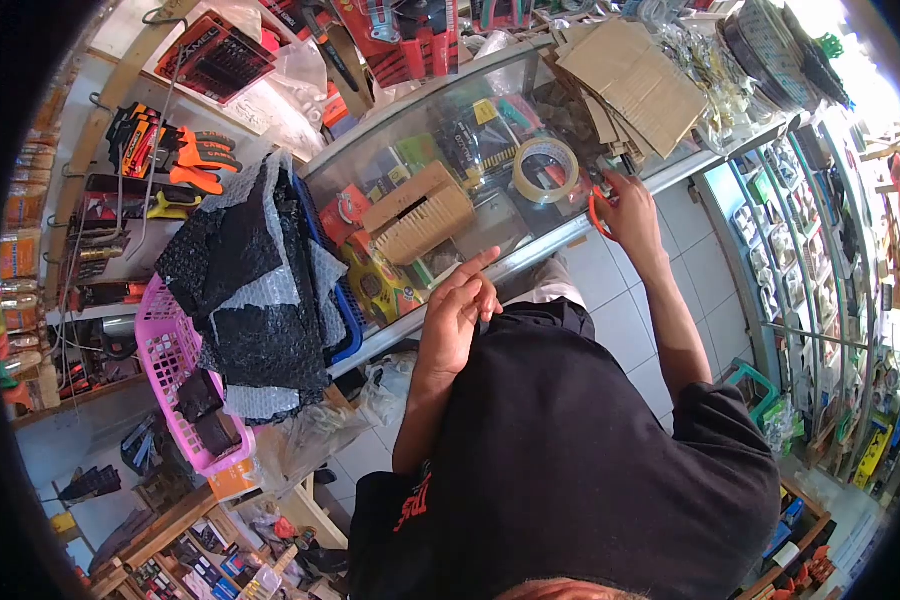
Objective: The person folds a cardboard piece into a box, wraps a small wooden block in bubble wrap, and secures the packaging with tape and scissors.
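My right hand point(633, 218) is closed on what look like scissors, with an orange loop handle point(597, 212) showing at its left side. It is at the front edge of the glass counter point(491, 220), near a stack of cardboard pieces point(638, 75). Just left of it, a roll of clear tape point(519, 178) lies on the glass. My left hand point(455, 325) holds nothing; its fingers stretch out over the counter's metal edge. Beyond those fingers, a small folded cardboard box point(419, 213) rests on the counter.
A pink basket point(160, 350) and a blue basket point(353, 335) stand at the left, with black and bubble-wrap sheets point(265, 290) piled over them. Orange-handled pliers point(202, 160) hang on the left. Stocked shelves point(810, 250) line the right side, beside the tiled floor point(670, 240).
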Tool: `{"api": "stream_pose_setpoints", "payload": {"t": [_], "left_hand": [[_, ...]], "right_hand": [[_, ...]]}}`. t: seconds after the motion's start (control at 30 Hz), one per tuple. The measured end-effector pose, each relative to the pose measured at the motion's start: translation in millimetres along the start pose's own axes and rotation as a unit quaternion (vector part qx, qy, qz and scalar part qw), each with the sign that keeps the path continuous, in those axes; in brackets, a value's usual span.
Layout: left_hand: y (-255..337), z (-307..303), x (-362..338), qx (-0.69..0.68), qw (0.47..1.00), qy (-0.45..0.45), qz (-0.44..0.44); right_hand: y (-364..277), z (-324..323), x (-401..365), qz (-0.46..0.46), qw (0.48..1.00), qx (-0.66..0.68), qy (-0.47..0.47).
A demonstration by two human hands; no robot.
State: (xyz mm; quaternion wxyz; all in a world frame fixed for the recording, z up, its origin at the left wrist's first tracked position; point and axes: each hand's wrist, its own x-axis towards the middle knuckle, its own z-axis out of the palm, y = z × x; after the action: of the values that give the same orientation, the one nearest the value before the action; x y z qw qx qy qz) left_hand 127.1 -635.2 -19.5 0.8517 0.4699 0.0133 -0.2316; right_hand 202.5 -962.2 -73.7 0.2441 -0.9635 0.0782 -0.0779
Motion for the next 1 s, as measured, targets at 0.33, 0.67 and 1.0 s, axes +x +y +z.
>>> {"api": "stream_pose_setpoints", "payload": {"t": [0.33, 0.67, 1.0], "left_hand": [[13, 0, -6, -0.105, 0.994, -0.043, 0.008], [22, -7, -17, -0.210, 0.966, -0.149, 0.006], [29, 3, -23, -0.053, 0.989, -0.133, 0.046]], "right_hand": [[-8, 6, 23, -0.074, 0.993, -0.093, -0.020], [-11, -4, 32, -0.099, 0.992, -0.061, -0.045], [-35, -22, 5, -0.133, 0.988, -0.025, 0.071]]}}
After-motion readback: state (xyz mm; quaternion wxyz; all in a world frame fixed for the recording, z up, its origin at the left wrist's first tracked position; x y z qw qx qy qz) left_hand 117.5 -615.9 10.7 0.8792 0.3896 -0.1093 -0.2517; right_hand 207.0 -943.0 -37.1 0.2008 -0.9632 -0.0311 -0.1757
